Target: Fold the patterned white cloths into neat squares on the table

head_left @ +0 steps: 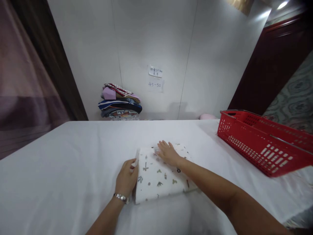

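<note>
A folded white cloth (158, 178) printed with small plants lies on the white-covered table (73, 163) in front of me. My right hand (167, 152) lies flat on the cloth's far part, fingers stretched out. My left hand (126, 178), a metal watch on its wrist, curls around the cloth's left edge, thumb on top and fingers pressed at the fold.
A red plastic basket (264, 140) stands at the table's right side. A stack of folded clothes (120, 102) sits behind the far edge against the white wall, under two paper notes (155, 78). A dark curtain hangs at the left.
</note>
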